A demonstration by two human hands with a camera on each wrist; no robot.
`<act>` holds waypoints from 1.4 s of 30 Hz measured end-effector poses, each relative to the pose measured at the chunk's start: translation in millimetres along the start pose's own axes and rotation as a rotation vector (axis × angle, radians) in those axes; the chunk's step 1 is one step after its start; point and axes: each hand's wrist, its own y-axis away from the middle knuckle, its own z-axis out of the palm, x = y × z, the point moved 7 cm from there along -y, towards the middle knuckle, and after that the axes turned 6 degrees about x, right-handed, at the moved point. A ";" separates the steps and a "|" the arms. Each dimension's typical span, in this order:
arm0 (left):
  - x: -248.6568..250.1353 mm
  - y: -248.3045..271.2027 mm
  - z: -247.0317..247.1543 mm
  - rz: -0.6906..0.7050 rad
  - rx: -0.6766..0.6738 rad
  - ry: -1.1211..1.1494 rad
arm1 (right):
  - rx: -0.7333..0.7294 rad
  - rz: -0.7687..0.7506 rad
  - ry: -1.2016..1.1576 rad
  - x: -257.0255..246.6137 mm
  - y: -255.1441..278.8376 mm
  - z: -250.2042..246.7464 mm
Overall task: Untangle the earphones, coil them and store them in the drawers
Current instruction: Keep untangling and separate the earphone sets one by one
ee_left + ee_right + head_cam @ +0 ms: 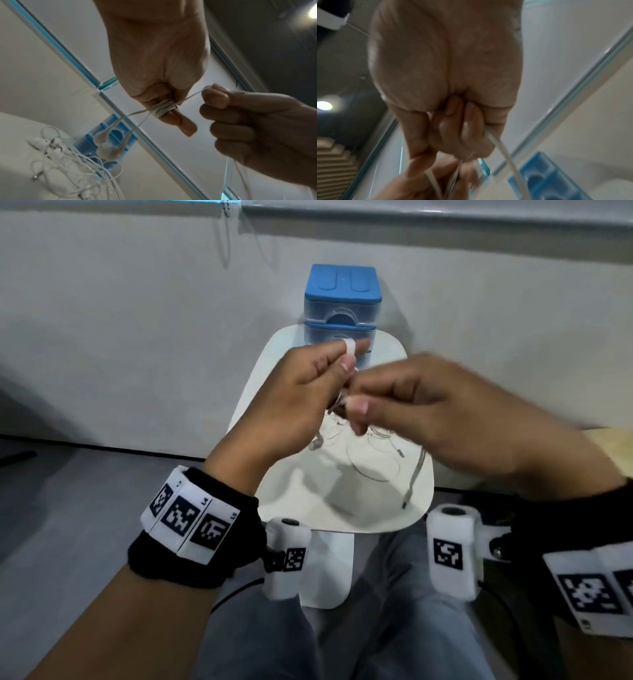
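Observation:
My left hand (337, 364) is raised over the small white table (329, 508), with a white earphone cord (163, 109) wound in several turns around its fingers. Two earbuds (106, 146) of that cord dangle below it. My right hand (363, 404) is just right of the left and pinches the free run of the same cord (503, 151) between thumb and curled fingers. A tangle of other white earphones (370, 453) lies on the table under both hands. The blue drawer unit (342, 299) stands at the table's far end, its clear drawers pushed in.
The table stands against a pale wall (137, 337). My knees in grey trousers (394, 628) are under its near edge. A jack plug (406, 503) lies near the table's front right rim. A wooden surface (613, 446) shows at the right edge.

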 end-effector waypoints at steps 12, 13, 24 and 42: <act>11.0 3.5 -6.9 -0.081 -0.192 0.557 | 0.522 0.034 0.026 51.4 2.6 -39.8; 11.5 2.0 -9.6 -0.078 -0.151 0.602 | 0.501 0.060 0.030 57.3 1.7 -31.9; -5.7 -13.6 -8.1 -0.169 0.158 0.370 | 0.442 0.000 0.593 13.4 -5.9 6.8; -26.9 -21.3 19.4 -0.516 -0.529 -0.194 | 0.070 0.071 0.552 20.1 -29.0 25.5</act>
